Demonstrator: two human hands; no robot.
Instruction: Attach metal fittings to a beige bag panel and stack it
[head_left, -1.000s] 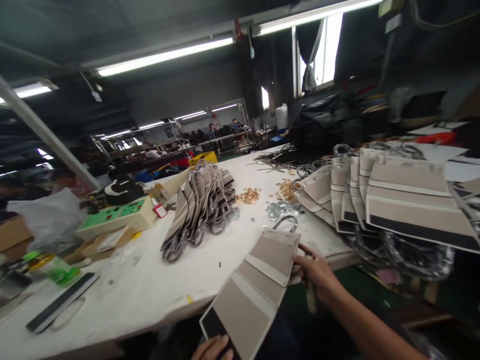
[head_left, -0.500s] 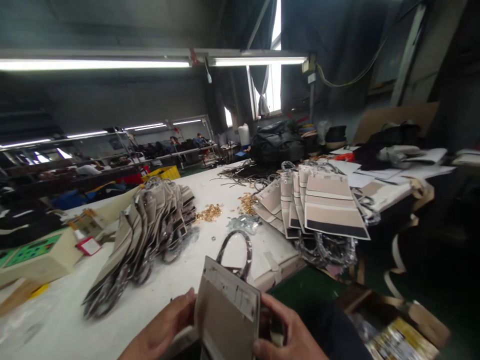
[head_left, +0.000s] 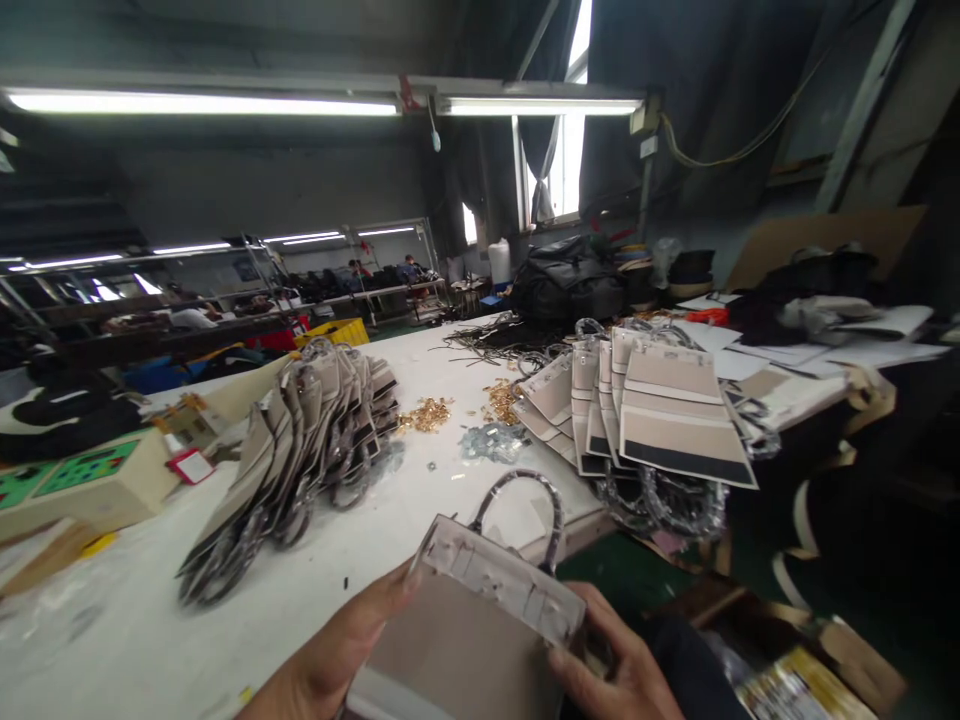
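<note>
Spanning the middle of the view, the white flat-topped table [head_left: 427,510] is supporting two groups of beige panels. The left group of overlapping beige panels with dark handles [head_left: 304,425] is leaning in a fanned row; the right group of beige panels with black lower bands [head_left: 671,400] is lying near the table's right edge, with plastic-wrapped handles hanging below. A cream box with a green top face [head_left: 97,475] is sitting at the far left.

The beige rectangular bag panel with a pale upper strip [head_left: 469,640] is tilting above the near table edge, held between both hands. Its dark looped handle [head_left: 559,500] is standing up from the top edge. The left hand [head_left: 349,640] is gripping the panel's left edge; its fingers are partly hiding behind it. The right hand [head_left: 619,665] is pinching the right edge, its thumb pressing on the front face.

Beyond the panel, clear plastic-like scraps [head_left: 491,443] are lying near two piles of small gold-coloured pieces [head_left: 426,414]. A small black piece [head_left: 346,583] is resting left of the panel.
</note>
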